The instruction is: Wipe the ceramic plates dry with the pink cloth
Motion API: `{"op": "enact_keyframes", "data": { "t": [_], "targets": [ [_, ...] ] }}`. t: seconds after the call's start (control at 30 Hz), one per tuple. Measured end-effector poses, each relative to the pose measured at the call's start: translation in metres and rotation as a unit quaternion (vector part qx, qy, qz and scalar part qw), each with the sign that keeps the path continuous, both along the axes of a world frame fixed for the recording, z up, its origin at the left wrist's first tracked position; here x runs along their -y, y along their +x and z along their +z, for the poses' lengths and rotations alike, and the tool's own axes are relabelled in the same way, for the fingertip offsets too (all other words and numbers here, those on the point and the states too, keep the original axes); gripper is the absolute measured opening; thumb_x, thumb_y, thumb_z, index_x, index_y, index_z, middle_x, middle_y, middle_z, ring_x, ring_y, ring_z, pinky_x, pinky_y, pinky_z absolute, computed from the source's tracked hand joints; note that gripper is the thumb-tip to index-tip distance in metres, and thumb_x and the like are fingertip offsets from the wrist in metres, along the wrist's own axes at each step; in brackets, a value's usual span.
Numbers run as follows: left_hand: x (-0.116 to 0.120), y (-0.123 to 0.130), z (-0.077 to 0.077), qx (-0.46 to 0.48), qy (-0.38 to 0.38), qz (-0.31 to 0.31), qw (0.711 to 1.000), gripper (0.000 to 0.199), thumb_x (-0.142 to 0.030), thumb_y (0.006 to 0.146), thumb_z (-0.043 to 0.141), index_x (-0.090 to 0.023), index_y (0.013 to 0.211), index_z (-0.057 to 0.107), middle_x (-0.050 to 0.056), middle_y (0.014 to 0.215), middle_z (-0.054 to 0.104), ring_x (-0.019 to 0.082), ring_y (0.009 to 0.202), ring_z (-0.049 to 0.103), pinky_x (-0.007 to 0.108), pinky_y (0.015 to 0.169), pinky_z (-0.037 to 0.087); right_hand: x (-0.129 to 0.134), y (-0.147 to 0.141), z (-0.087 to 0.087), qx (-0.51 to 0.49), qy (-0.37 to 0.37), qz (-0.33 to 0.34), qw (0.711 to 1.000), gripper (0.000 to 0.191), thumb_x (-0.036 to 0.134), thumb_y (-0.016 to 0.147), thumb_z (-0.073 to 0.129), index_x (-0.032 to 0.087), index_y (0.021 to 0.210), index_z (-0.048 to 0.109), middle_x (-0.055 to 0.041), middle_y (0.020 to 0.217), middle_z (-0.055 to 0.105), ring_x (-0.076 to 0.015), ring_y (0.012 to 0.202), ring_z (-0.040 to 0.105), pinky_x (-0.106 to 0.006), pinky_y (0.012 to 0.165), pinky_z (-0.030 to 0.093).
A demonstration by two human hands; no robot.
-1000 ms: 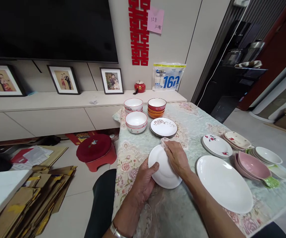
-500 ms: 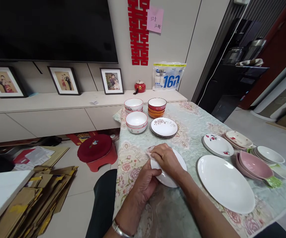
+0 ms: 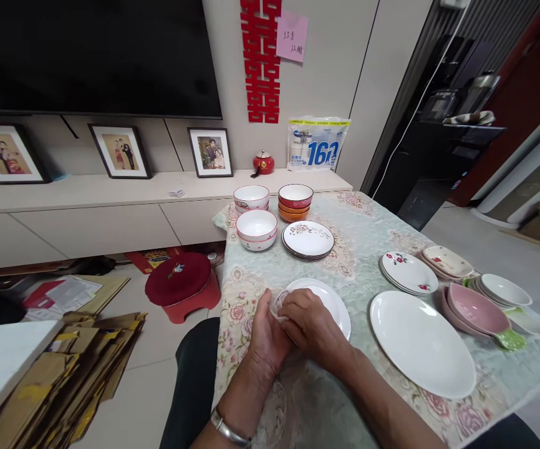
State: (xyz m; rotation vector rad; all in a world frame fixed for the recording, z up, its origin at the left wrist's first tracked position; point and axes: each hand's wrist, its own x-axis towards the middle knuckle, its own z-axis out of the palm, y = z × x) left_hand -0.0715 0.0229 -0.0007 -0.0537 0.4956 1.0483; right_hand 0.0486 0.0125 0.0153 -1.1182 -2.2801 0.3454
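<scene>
My right hand is closed over a crumpled whitish tissue or wipe, its fingers bent downward. My left hand lies just left of it, palm turned up and thumb stretched away, touching the tissue's edge. The left fingers are partly hidden under the right hand. Behind the right hand a round white plate rests on the flowered tablecloth, its near side covered by the hand. A large oval white plate lies to the right.
Ahead stand white bowls, red and orange bowls and a stack of brown-rimmed plates. At right sit flower plates, pink bowls and small white bowls. A red stool stands left of the table.
My left hand has let go of the white plate, which now lies flat on the tablecloth. Both hands have come together around the tissue at the plate's near left edge.
</scene>
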Motion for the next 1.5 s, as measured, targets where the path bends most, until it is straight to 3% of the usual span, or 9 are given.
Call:
{"op": "enact_keyframes", "data": {
  "t": [0.1,0.2,0.37,0.53,0.73,0.8,1.07,1.33,1.5],
  "targets": [
    [0.0,0.001,0.002,-0.027,-0.005,-0.015,1.0,0.042,-0.044,0.089,0.047,-0.007,0.086,0.068,0.01,0.073,0.07,0.023,0.074,0.066,0.036,0.083,0.049,0.019,0.011,0.0,-0.016,-0.004,0.033,0.999,0.012,0.017,0.092,0.054,0.02,0.096,0.064,-0.0051,0.099,0.063,-0.0201,0.101,0.052,-0.036,0.091,0.042],
    [-0.001,0.006,0.001,-0.037,0.03,-0.051,0.998,0.044,-0.044,0.088,0.048,-0.008,0.103,0.067,0.012,0.086,0.072,0.028,0.085,0.067,0.04,0.084,0.049,0.036,0.028,-0.001,-0.026,-0.017,0.041,0.999,0.015,0.013,0.092,0.052,0.021,0.099,0.062,-0.0054,0.102,0.062,-0.0199,0.102,0.051,-0.036,0.09,0.044],
    [0.001,0.014,-0.009,-0.14,0.08,-0.013,0.987,0.042,-0.021,0.073,0.068,-0.01,0.114,0.064,0.011,0.096,0.073,0.027,0.09,0.067,0.038,0.084,0.049,0.052,0.056,-0.003,-0.037,-0.06,-0.013,0.997,0.015,0.014,0.091,0.053,0.024,0.096,0.063,-0.0054,0.103,0.06,-0.0198,0.1,0.053,-0.034,0.086,0.046],
    [0.003,0.014,-0.015,-0.147,0.103,-0.012,0.984,0.044,-0.021,0.072,0.072,-0.013,0.114,0.063,0.011,0.098,0.074,0.027,0.091,0.067,0.038,0.084,0.049,0.026,0.066,-0.008,-0.055,-0.054,-0.121,0.99,0.015,0.021,0.093,0.051,0.023,0.088,0.065,-0.006,0.097,0.062,-0.0217,0.098,0.053,-0.036,0.085,0.046],
    [0.002,0.012,-0.016,-0.126,0.111,-0.017,0.986,0.042,-0.019,0.072,0.072,-0.013,0.113,0.064,0.012,0.103,0.073,0.026,0.094,0.067,0.037,0.085,0.049,-0.015,0.043,-0.012,0.026,0.016,-0.263,0.964,0.01,0.018,0.088,0.056,0.019,0.086,0.066,-0.0093,0.092,0.062,-0.0263,0.094,0.047,-0.039,0.081,0.04],
    [0.002,0.012,-0.016,-0.122,0.112,-0.012,0.986,0.04,-0.02,0.071,0.073,-0.013,0.11,0.065,0.011,0.1,0.073,0.026,0.094,0.066,0.037,0.085,0.049,-0.015,0.031,-0.01,0.043,0.003,-0.264,0.964,0.011,0.018,0.088,0.055,0.019,0.086,0.065,-0.0089,0.091,0.062,-0.0248,0.09,0.047,-0.037,0.078,0.039],
    [0.001,0.016,-0.011,-0.137,0.126,-0.005,0.983,0.027,-0.013,0.065,0.071,-0.011,0.092,0.069,0.008,0.085,0.072,0.025,0.088,0.066,0.035,0.08,0.049,0.006,0.011,-0.001,-0.044,-0.088,-0.127,0.987,0.008,0.016,0.086,0.059,0.021,0.082,0.063,-0.0019,0.088,0.057,-0.0185,0.087,0.052,-0.029,0.077,0.039],
    [0.003,0.015,-0.015,-0.146,0.092,0.007,0.985,0.032,-0.021,0.068,0.075,-0.013,0.098,0.069,0.01,0.095,0.073,0.026,0.094,0.066,0.037,0.085,0.05,-0.048,0.028,-0.021,-0.046,-0.016,-0.19,0.981,0.015,0.021,0.091,0.054,0.019,0.099,0.066,-0.007,0.101,0.064,-0.0215,0.097,0.052,-0.035,0.089,0.041],
    [0.003,0.015,-0.013,-0.167,0.081,0.011,0.983,0.037,-0.019,0.068,0.073,-0.013,0.104,0.067,0.011,0.098,0.074,0.027,0.096,0.067,0.038,0.086,0.05,-0.047,0.049,-0.029,-0.031,-0.005,-0.232,0.972,0.021,0.023,0.092,0.048,0.015,0.102,0.066,-0.0113,0.098,0.063,-0.0249,0.095,0.051,-0.041,0.088,0.041]
  ]
}}
